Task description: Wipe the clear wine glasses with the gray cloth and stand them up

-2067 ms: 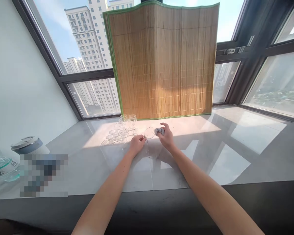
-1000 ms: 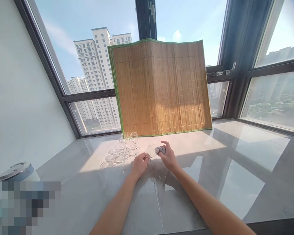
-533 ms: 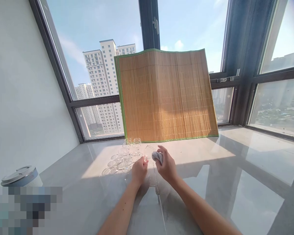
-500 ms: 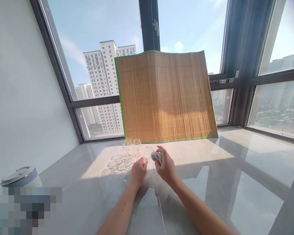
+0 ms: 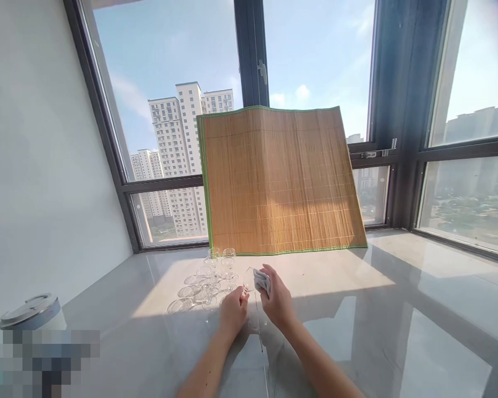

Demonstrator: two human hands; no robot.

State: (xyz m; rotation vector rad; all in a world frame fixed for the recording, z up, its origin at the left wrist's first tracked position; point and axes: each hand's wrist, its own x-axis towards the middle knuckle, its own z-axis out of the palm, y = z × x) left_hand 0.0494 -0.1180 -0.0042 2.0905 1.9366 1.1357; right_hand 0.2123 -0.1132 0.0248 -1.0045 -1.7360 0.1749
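Observation:
My left hand (image 5: 233,310) is closed on the stem of a clear stemmed glass (image 5: 249,276), tilted with its bowl toward the right. A folded white cloth (image 5: 261,281) is pinched in my right hand (image 5: 277,298), against or right beside the glass bowl; whether they touch I cannot tell. Just left of my left hand, several clear stemmed glasses (image 5: 229,262) stand grouped on the pale tiled ledge (image 5: 323,331), casting shadows to the left.
A bamboo mat (image 5: 278,182) with green edging leans on the window behind the glasses. At the far left stands a lidded cup (image 5: 33,312). A white wall (image 5: 45,166) bounds the left side, with dark window frames (image 5: 402,110) at the right.
The whole view has shifted, so the mat and glasses appear lower. Both hands keep their holds; the cloth sits slightly differently at the glass bowl.

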